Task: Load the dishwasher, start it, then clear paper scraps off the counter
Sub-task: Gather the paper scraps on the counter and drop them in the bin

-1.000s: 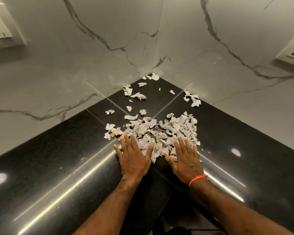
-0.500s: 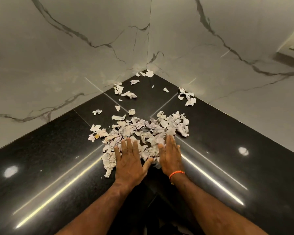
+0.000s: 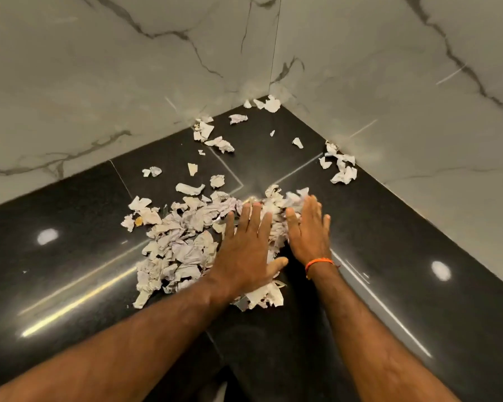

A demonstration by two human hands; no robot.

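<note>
Crumpled white torn-paper scraps [image 3: 183, 245] heaped on the glossy black stone counter [image 3: 70, 285].
Left hand [image 3: 244, 250] lies flat on the heap, fingers straight and slightly apart; right hand [image 3: 310, 230] stands edgewise against it, fingers straight and together.

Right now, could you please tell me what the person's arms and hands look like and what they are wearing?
Both forearms are bare, with no sleeves in view. The right hand has a thin orange thread band round its wrist. The left hand and its wrist carry nothing: no watch or glove shows. No rings show on the fingers, though those of the right hand are blurred.
</note>
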